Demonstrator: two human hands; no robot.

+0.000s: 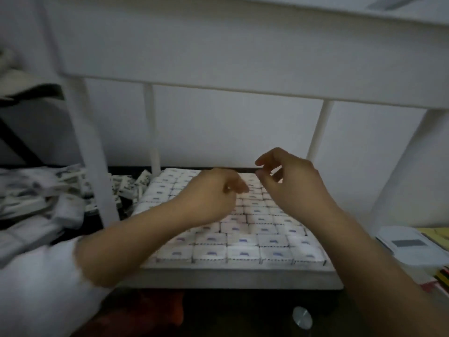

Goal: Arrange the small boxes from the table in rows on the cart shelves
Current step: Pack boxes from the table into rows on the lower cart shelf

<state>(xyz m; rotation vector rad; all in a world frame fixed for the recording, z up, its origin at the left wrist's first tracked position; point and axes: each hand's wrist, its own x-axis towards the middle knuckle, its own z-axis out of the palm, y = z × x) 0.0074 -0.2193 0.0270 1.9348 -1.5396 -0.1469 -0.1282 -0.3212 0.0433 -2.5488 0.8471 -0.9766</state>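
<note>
shelf (230,276): boxes (243,249) in rows | left grip (213,193) unclear | right grip (291,181) loose, empty

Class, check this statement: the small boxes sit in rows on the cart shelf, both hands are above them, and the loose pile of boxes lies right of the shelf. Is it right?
No. The head view shows the loose pile lying left of the cart shelf. The rows of small boxes, with the left hand and right hand above them, are as stated.
</note>
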